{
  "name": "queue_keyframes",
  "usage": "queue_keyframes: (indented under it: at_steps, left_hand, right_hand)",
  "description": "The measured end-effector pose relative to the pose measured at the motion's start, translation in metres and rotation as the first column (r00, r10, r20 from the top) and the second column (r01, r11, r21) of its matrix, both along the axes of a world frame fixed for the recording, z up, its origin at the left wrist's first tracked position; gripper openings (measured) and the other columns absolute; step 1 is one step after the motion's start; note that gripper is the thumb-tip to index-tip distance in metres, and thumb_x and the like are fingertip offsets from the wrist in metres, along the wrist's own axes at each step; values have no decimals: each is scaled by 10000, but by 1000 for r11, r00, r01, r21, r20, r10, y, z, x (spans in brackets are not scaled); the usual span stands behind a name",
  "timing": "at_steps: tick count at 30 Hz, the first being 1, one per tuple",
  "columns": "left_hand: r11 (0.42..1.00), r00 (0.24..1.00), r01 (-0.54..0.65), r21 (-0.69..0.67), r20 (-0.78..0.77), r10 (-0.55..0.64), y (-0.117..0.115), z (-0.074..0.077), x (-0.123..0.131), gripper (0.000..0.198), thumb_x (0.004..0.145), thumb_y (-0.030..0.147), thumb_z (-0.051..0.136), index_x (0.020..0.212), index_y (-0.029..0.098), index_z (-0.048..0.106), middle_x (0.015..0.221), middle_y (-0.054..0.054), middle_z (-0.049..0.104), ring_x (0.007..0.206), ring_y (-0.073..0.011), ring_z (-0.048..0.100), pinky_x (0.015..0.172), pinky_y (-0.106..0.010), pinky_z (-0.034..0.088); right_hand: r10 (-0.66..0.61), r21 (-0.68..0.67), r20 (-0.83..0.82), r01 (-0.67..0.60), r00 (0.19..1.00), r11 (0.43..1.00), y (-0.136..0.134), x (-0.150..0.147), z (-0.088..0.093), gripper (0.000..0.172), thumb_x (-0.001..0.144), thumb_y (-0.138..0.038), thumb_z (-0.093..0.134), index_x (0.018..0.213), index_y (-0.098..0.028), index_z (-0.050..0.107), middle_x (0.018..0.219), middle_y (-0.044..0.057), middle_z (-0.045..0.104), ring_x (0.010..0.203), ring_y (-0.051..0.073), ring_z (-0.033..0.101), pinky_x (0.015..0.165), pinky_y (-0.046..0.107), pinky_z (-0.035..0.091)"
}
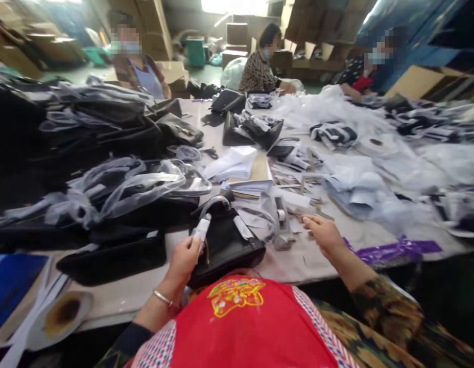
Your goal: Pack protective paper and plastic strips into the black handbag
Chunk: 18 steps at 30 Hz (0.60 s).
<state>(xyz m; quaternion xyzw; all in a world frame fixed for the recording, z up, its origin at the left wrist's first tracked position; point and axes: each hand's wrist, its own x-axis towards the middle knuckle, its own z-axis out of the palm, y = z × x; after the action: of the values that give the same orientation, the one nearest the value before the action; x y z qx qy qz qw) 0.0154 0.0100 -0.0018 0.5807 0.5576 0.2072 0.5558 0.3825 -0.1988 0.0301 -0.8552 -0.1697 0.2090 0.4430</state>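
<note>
A black handbag [225, 250] lies on the table in front of me, its handle partly covered in white wrapping. My left hand [183, 260], with a bangle on the wrist, is closed on a white-wrapped strap end [202, 227] at the bag's left side. Off to the right of the bag, my right hand [324, 234] hovers over or rests by the paper scraps [298, 207], thumb and forefinger pinched together. Whatever those fingers hold is too small to make out. Clear and white wrapping strips [265, 214] lie between the bag and this hand.
More black bags [118, 255] with plastic-wrapped straps pile up at left. A paper stack [250, 176] sits behind the handbag. White plastic sheets [352, 179] spread at right, beyond a purple strip [398, 250]. A tape roll [61, 319] is front left. Co-workers [260, 71] sit across the table.
</note>
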Motion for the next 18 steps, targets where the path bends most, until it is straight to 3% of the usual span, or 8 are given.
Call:
queue_keyframes:
  at_steps: [3, 8, 13, 16, 18]
  left_hand:
    - [1000, 1000, -8, 10, 18, 8, -1, -5, -3, 576, 765, 660, 663, 991, 138, 753, 793, -76, 745, 686, -206, 647, 612, -281, 490]
    - [999, 999, 18, 29, 30, -19, 1, -7, -3, 570, 776, 661, 656, 966, 131, 750, 798, -82, 747, 695, -207, 653, 605, -275, 490]
    - [1000, 998, -10, -13, 69, 11, 0, -10, -3, 566, 760, 627, 691, 1014, 124, 747, 833, -82, 756, 717, -206, 670, 640, -282, 520]
    - [999, 997, -31, -33, 74, 33, -1, -10, -2, 543, 754, 596, 708, 1028, 128, 750, 827, -75, 758, 709, -200, 672, 643, -282, 529]
    - [998, 996, -46, -46, 77, 50, -3, -7, -1, 526, 748, 584, 715, 1019, 134, 753, 819, -67, 755, 703, -193, 667, 633, -276, 528]
  right_hand:
    - [-119, -27, -235, 116, 965, 993, -24, -16, -20, 434, 720, -480, 683, 944, -116, 759, 905, 114, 733, 768, 190, 602, 612, 290, 431]
    - [-172, -71, -371, 157, 913, 985, -6, -32, -43, 382, 698, -460, 669, 868, -124, 733, 958, 109, 731, 727, 163, 570, 630, 297, 417]
    - [-160, -36, -366, 158, 917, 987, 0, -30, -37, 263, 558, -314, 764, 737, -136, 691, 824, 77, 711, 772, 184, 599, 649, 292, 423]
    - [-106, 39, -335, 126, 936, 991, -16, -41, -26, 286, 573, -337, 794, 767, -145, 705, 831, 63, 720, 800, 183, 626, 637, 267, 438]
    - [-92, 34, -354, 112, 931, 993, -28, -53, -23, 294, 616, -375, 784, 784, -150, 696, 803, 59, 712, 689, 154, 605, 536, 245, 400]
